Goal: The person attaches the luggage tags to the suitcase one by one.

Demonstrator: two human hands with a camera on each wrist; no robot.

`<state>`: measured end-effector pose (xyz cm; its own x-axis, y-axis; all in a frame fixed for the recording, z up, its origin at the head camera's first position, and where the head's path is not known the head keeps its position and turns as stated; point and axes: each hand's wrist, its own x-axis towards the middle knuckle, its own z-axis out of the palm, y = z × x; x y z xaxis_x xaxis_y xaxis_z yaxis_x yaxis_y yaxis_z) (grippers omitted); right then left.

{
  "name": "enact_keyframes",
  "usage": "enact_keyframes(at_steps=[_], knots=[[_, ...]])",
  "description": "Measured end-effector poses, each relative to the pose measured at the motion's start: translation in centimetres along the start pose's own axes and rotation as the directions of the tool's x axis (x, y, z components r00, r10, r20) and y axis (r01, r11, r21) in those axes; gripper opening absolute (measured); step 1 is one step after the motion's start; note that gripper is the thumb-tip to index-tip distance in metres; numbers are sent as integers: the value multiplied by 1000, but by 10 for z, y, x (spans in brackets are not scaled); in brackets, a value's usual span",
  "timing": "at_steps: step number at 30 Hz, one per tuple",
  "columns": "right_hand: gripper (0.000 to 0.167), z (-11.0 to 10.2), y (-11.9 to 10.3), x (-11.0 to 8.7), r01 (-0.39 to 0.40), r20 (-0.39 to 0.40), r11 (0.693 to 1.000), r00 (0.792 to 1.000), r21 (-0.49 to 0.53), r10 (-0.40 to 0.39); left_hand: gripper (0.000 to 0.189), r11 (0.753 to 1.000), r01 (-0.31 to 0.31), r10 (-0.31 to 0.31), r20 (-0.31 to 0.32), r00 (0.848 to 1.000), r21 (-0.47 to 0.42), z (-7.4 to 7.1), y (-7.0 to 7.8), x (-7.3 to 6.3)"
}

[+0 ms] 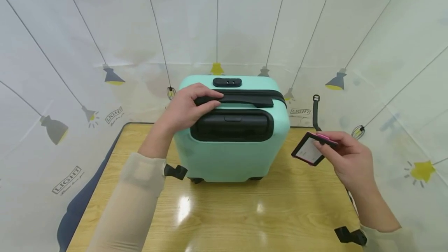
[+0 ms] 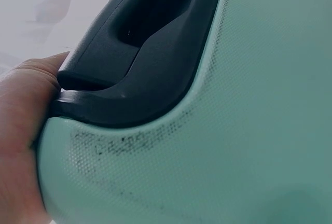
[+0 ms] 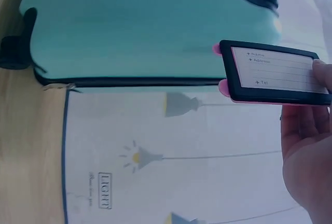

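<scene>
A mint-green suitcase (image 1: 227, 160) stands upright on the table. My left hand (image 1: 182, 106) holds the left end of its black top carry handle (image 1: 246, 99), thumb on the near side and fingers over the top. To the right of the suitcase, my right hand (image 1: 353, 162) pinches a luggage tag (image 1: 308, 150) with a black frame and pink edges. The tag's black strap (image 1: 315, 114) sticks up behind it, with a small buckle at its end. The right wrist view shows printed lines for name, address and tel on the tag's white card (image 3: 275, 71).
On the suitcase top is a black combination lock (image 1: 227, 83), and a black pull-handle recess (image 1: 231, 127) faces me. The wooden table (image 1: 217, 217) extends towards me. Behind it hangs a pale sheet (image 1: 182, 18) printed with lamps. Dark wrist straps (image 1: 175, 171) hang at both cuffs.
</scene>
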<state>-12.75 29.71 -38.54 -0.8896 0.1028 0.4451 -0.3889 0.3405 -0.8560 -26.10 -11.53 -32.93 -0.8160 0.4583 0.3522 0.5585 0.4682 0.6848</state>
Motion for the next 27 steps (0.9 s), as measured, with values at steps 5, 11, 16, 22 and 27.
enact_keyframes(at_steps=[5,11,16,22,27], knots=[[23,9,-20,5,54,60,998,997,13,-55,27,1000,4,-4,0,1000,8,1,-1,0],[24,28,-38,11,127,114,979,983,160,-146,24,995,-61,65,-42,997,75,3,1,-2],[31,47,-46,14,184,137,946,964,267,-226,16,972,-190,207,-122,971,139,8,0,-6],[30,68,-54,17,203,179,940,950,274,-257,11,907,-394,421,-283,862,150,15,16,-16],[27,81,-61,19,178,212,960,951,215,-224,17,831,-556,534,-312,786,19,28,46,-29]])
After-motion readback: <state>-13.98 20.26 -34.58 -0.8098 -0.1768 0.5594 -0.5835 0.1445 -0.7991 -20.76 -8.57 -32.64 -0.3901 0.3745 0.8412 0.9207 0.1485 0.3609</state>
